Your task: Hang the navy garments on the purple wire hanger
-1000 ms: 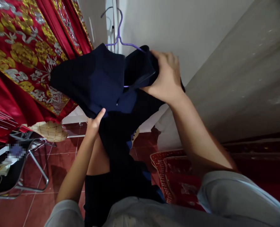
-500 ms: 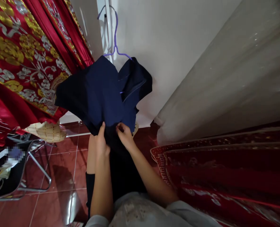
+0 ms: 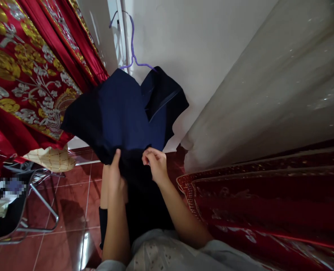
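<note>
A navy garment (image 3: 127,113) with black sleeves and an overlapping V neckline hangs from a purple hanger (image 3: 133,52). At its waist, my left hand (image 3: 116,175) grips the cloth, thumb on top and the fingers hidden underneath. My right hand (image 3: 156,162) is closed in a pinch at the garment's right side, against the dark edge there. Whatever lies between its fingertips is too small to make out. Below both hands the cloth turns black and merges with the dark clothing on my lap.
Red embroidered fabric (image 3: 28,71) hangs at the left. Beneath it stands a black chair (image 3: 14,218) with metal legs and small items on it. Whitish sheer cloth (image 3: 254,94) and dark red beaded fabric (image 3: 263,199) fill the right. A pale wall (image 3: 178,37) rises behind the garment.
My right hand has moved to the right along the garment's waist, and the cloth is spread wider. My left hand keeps its hold, slightly further left in view.
</note>
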A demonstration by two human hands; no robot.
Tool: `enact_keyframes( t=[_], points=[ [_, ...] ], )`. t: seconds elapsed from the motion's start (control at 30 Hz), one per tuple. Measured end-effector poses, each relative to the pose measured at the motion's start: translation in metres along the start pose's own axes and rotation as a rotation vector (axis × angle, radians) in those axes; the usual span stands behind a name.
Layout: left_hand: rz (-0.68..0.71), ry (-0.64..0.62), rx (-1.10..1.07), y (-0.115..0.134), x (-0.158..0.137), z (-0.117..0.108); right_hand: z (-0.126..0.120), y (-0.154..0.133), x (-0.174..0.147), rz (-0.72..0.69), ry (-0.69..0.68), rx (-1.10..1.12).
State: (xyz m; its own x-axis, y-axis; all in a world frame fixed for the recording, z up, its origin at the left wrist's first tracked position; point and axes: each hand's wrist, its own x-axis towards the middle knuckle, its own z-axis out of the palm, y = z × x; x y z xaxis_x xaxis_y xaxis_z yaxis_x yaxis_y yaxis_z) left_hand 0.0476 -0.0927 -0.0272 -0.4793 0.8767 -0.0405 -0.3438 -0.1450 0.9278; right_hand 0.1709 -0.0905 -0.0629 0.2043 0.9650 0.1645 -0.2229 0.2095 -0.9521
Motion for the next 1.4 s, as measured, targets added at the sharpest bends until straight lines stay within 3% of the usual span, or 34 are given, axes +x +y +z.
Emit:
enact_keyframes(
  t=[0.1, 0.17, 0.2, 0.3, 0.37, 0.53, 0.73, 0.93, 1.07, 1.13, 1.23, 1.4],
  points=[
    [0.579, 0.283, 0.146, 0.002, 0.006, -0.009, -0.008, -0.001, 0.002, 0.01, 0.061, 0.045],
    [0.8, 0.283, 0.223, 0.0, 0.006, -0.013, -0.01, -0.002, 0.004, 0.028, 0.035, 0.06],
    [0.806, 0.184, 0.256, -0.003, 0.006, -0.014, -0.01, -0.003, 0.004, 0.047, 0.015, 0.07],
    [0.63, -0.271, 0.363, -0.02, -0.003, -0.012, -0.005, -0.007, 0.002, 0.111, -0.047, 0.099],
    [0.515, -0.454, 0.373, -0.033, -0.011, -0.007, -0.002, -0.01, -0.001, 0.132, -0.076, 0.1],
    [0.312, -0.467, 0.274, -0.049, -0.023, 0.003, -0.005, -0.015, -0.003, 0.168, -0.086, 0.054],
    [0.359, -0.435, 0.353, -0.047, -0.014, 0.003, -0.009, -0.023, 0.027, 0.237, -0.11, 0.204],
    [0.453, -0.438, 0.448, -0.07, -0.008, 0.005, 0.012, -0.092, 0.123, 0.021, -0.056, 0.156],
    [0.484, -0.511, 0.473, -0.078, -0.015, 0.014, 0.031, -0.123, 0.143, -0.088, -0.109, 0.077],
    [0.499, -0.599, 0.467, -0.065, -0.016, 0.02, 0.034, -0.125, 0.134, -0.118, -0.114, 0.081],
    [0.61, -0.696, 0.406, -0.019, -0.004, 0.031, 0.028, -0.122, 0.119, -0.146, -0.11, 0.088],
    [0.956, -0.648, 0.372, 0.07, 0.045, 0.066, 0.016, -0.13, 0.107, -0.208, -0.164, 0.043]
  ],
)
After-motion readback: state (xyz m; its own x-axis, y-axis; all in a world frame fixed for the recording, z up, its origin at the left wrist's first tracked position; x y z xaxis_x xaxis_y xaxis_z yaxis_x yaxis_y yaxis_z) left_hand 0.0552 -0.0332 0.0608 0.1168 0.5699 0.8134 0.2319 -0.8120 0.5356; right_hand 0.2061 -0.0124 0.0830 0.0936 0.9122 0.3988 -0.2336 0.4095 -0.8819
